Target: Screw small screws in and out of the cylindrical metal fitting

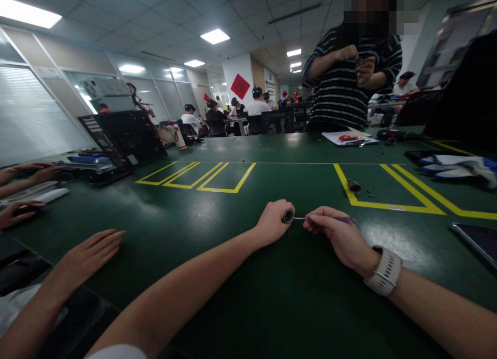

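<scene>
My left hand (273,221) is closed round a small dark cylindrical part (288,217), its hollow round end facing right. In my right hand (337,232) is a screwdriver (345,220) with a purplish handle, pinched between thumb and fingers. The screwdriver's thin shaft points left, and its tip meets the cylindrical part; how far in it goes I cannot tell. Both hands are just above the green table. Beyond my right hand, a second dark metal cylinder (353,186) lies on the yellow tape, with several tiny dark pieces (369,192) beside it.
Another person's hand (91,255) rests on the table (186,234) at left. Across it stands a person in a striped shirt (341,84). Gloves (458,167) and a dark flat device (477,242) lie right, papers with red-handled tool (348,138) at the back, black equipment (128,141) left.
</scene>
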Demonstrator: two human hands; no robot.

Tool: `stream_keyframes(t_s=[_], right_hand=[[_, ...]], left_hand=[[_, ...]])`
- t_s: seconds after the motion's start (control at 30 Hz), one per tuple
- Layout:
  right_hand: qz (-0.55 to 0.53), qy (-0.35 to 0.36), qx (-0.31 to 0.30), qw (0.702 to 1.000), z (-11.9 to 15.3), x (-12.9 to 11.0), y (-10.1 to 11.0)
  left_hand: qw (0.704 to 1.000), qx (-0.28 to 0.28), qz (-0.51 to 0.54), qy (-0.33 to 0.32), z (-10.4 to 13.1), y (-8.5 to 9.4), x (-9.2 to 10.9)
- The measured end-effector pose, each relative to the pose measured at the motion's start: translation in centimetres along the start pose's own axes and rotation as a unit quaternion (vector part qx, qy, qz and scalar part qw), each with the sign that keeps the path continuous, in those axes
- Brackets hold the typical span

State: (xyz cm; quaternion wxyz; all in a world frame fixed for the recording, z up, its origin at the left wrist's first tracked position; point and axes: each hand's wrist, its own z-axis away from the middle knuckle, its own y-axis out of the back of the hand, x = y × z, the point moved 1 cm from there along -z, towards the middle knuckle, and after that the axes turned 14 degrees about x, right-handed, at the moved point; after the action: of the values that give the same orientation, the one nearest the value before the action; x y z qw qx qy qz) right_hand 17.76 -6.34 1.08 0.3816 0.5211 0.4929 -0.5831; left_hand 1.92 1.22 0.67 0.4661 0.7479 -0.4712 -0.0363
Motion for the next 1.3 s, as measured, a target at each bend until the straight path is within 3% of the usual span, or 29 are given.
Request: stream_keyframes(t_s=[0.3, 0.63, 0.9, 1.3], right_hand=[[0.070, 0.029, -0.016, 0.997, 0.1, 0.2, -0.2], [0.036, 0.035, -0.014, 0.999, 0.0, 0.4, 0.0], [0.012, 0.018, -0.007, 1.000, 0.3, -0.1, -0.1], [0.083, 0.049, -0.001, 0.995, 0.3, 0.2, -0.3]], left_hand=[[0.998, -0.015, -0.035, -0.054, 0.0, 0.4, 0.7], [0.996, -0.011, -0.053, -0.070, 0.1, 0.7, 1.0], [0.999, -0.031, -0.026, -0.030, 0.1, 1.0, 0.8], [0.998, -0.059, 0.020, 0.030, -0.3, 2.0, -0.5]])
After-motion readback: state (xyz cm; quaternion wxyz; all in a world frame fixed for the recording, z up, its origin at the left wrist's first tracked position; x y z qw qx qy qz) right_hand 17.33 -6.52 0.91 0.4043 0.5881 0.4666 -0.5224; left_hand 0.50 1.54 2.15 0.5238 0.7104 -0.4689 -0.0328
